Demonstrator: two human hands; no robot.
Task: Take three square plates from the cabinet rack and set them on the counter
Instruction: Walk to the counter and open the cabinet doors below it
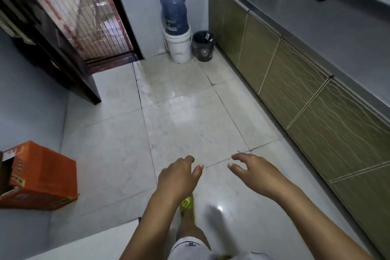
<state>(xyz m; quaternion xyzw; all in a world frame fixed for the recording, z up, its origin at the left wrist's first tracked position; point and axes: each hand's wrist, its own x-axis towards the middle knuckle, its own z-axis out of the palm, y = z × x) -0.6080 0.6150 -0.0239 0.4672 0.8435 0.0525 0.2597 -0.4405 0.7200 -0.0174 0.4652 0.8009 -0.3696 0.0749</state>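
No text is legible. Printing on the orange carton (42, 175) and the label on the blue water bottle (174, 9) are too blurred to read.

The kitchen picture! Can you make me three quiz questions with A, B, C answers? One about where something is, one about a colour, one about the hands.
1. Where does the blue water jug stand?
A. on a white bucket
B. in the sink
C. on the counter

2. What colour is the box on the floor?
A. green
B. orange
C. white

3. What are the left hand and right hand holding?
A. plates
B. a cup
C. nothing

Answers: 1 A, the jug sits atop the bucket; 2 B, its sides are orange; 3 C, both hands are open and empty.
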